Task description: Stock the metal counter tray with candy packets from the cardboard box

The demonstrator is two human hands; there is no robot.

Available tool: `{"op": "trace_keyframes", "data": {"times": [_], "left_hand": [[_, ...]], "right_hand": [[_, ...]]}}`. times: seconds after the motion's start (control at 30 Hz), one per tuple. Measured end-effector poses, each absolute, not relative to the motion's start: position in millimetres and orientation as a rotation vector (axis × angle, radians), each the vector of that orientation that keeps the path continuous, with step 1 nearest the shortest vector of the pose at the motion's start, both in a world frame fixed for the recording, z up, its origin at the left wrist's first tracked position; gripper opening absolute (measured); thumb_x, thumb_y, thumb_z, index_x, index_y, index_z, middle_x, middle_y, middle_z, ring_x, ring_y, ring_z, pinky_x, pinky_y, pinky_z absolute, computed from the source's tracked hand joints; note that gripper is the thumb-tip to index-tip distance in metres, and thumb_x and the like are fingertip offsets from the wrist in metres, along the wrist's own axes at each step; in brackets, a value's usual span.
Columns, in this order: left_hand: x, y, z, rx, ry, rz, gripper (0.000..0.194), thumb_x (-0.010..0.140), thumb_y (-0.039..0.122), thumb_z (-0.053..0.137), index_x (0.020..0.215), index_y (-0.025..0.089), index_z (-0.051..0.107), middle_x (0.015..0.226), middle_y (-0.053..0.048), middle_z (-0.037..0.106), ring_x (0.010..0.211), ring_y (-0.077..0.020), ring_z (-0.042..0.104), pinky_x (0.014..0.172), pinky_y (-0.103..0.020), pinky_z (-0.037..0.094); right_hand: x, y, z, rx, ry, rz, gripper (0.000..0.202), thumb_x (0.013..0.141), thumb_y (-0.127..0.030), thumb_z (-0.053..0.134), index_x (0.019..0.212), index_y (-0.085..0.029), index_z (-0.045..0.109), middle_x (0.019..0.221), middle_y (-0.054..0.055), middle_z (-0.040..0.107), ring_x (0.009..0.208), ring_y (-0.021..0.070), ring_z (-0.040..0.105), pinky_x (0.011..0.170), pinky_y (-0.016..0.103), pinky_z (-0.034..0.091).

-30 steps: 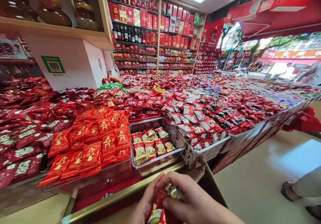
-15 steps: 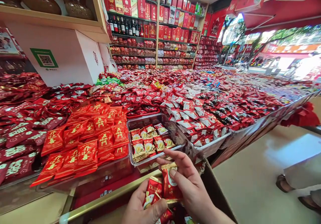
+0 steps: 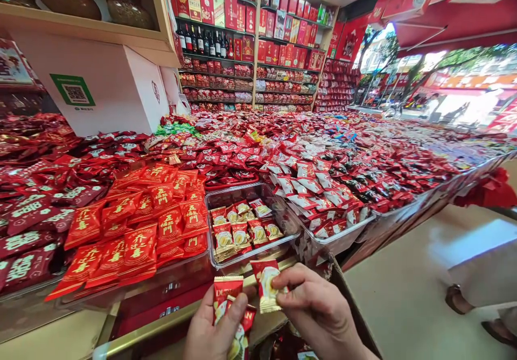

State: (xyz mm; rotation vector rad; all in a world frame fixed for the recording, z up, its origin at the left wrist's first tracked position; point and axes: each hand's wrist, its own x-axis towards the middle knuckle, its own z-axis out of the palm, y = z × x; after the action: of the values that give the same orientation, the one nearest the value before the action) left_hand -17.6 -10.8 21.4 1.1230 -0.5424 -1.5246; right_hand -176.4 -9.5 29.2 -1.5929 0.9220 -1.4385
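Durian candy packets [image 3: 228,301] — red wrappers with a yellow fruit picture — sit at the near edge of the scene, just in front of the counter's brass rail [image 3: 161,325]. Left hand [image 3: 214,330] has thumb and fingers closed around a small bunch of them, the top one standing upright. Right hand [image 3: 319,311] pinches a single packet [image 3: 264,287] between thumb and fingertips, lifted a little above and right of the bunch, close to it but apart.

Just beyond the hands: clear plastic tray [image 3: 283,214], partly filled with matching packets laid in loose rows, mostly face up. Left of it, a heap of bright red sachets with gold characters [image 3: 137,225]. Right of it, a tray of red-and-white wrappers [image 3: 319,198]. Far back, shelves of red boxes and bottles [image 3: 242,21]. Another person's sandalled foot [image 3: 456,298] shows at the near right on the floor.

Judgement on handling: the single packet looks best held by its crimped edge, face up, and set flat beside those already in the tray — a light pinch, since the wrapper crumples easily. The left-hand grip should stay firm enough that the slick wrappers in the bunch do not slide out.
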Motion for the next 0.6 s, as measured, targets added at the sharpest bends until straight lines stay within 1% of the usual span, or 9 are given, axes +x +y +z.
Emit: {"op": "trace_keyframes", "data": {"times": [0.07,0.1,0.17,0.23,0.33,0.4,0.47,0.53,0.6], "left_hand": [[-15,-12,23,1.062,-0.497,-1.605,0.057,0.052,0.034,0.082,0.098,0.020,0.052,0.073,-0.002,0.074,0.055,-0.0161,0.066,0.053,-0.026,0.053],[-14,-12,24,1.056,-0.477,-1.623,0.060,0.051,0.034,0.083,0.100,0.021,0.051,0.074,-0.002,0.074,0.054,-0.0167,0.067,0.052,-0.027,0.053],[-15,-10,26,1.080,-0.446,-1.623,0.065,0.046,0.030,0.085,0.100,0.022,0.051,0.073,0.000,0.074,0.060,-0.0203,0.069,0.055,-0.029,0.054],[-16,-9,27,1.113,-0.439,-1.603,0.065,0.042,0.026,0.087,0.097,0.022,0.052,0.070,0.000,0.074,0.068,-0.0239,0.070,0.061,-0.032,0.055],[-19,-9,27,1.099,-0.443,-1.580,0.062,0.040,0.025,0.087,0.092,0.020,0.054,0.064,0.000,0.074,0.071,-0.0271,0.070,0.067,-0.036,0.055],[-20,-9,26,1.087,-0.445,-1.576,0.060,0.038,0.024,0.087,0.088,0.019,0.056,0.061,-0.001,0.074,0.070,-0.0285,0.070,0.067,-0.037,0.055],[-20,-8,24,1.091,-0.444,-1.577,0.058,0.037,0.024,0.087,0.087,0.019,0.058,0.062,-0.002,0.074,0.070,-0.0290,0.070,0.066,-0.037,0.056],[-21,-7,22,1.112,-0.470,-1.565,0.057,0.037,0.025,0.087,0.086,0.018,0.059,0.066,-0.003,0.076,0.068,-0.0274,0.070,0.063,-0.035,0.056],[-21,-5,20,1.132,-0.525,-1.527,0.056,0.038,0.027,0.087,0.085,0.016,0.060,0.070,-0.005,0.076,0.064,-0.0246,0.070,0.058,-0.031,0.056]], "right_hand": [[-170,-9,20,-1.471,0.933,-1.383,0.012,0.069,-0.019,0.067,0.077,-0.027,0.068,0.088,0.004,0.063,0.073,0.0167,0.058,0.065,0.028,0.047],[-166,-8,15,-1.382,0.933,-1.354,0.017,0.067,-0.022,0.069,0.083,-0.028,0.067,0.086,0.004,0.062,0.071,0.0172,0.057,0.062,0.028,0.047],[-161,-8,8,-1.194,0.908,-1.286,0.030,0.064,-0.026,0.071,0.093,-0.028,0.063,0.080,0.003,0.059,0.071,0.0179,0.057,0.060,0.028,0.048],[-160,-8,5,-1.135,0.871,-1.223,0.032,0.066,-0.028,0.069,0.096,-0.029,0.060,0.078,0.003,0.057,0.071,0.0178,0.056,0.059,0.028,0.047],[-167,-9,9,-1.357,0.843,-1.193,0.017,0.070,-0.026,0.064,0.086,-0.028,0.065,0.091,0.006,0.058,0.075,0.0176,0.055,0.065,0.029,0.046],[-173,-8,14,-1.558,0.785,-1.173,0.014,0.067,-0.025,0.066,0.081,-0.027,0.069,0.106,0.007,0.054,0.081,0.0182,0.054,0.072,0.031,0.046],[-176,-7,18,-1.648,0.787,-1.172,0.015,0.067,-0.026,0.067,0.082,-0.025,0.069,0.115,0.008,0.050,0.088,0.0197,0.053,0.075,0.032,0.045],[-175,-6,20,-1.569,0.890,-1.180,0.011,0.071,-0.027,0.064,0.079,-0.021,0.066,0.115,0.010,0.050,0.091,0.0198,0.052,0.073,0.031,0.045],[-173,-8,21,-1.331,0.956,-1.126,0.011,0.072,-0.028,0.065,0.072,-0.018,0.060,0.100,0.008,0.057,0.083,0.0167,0.054,0.068,0.027,0.044]]}}
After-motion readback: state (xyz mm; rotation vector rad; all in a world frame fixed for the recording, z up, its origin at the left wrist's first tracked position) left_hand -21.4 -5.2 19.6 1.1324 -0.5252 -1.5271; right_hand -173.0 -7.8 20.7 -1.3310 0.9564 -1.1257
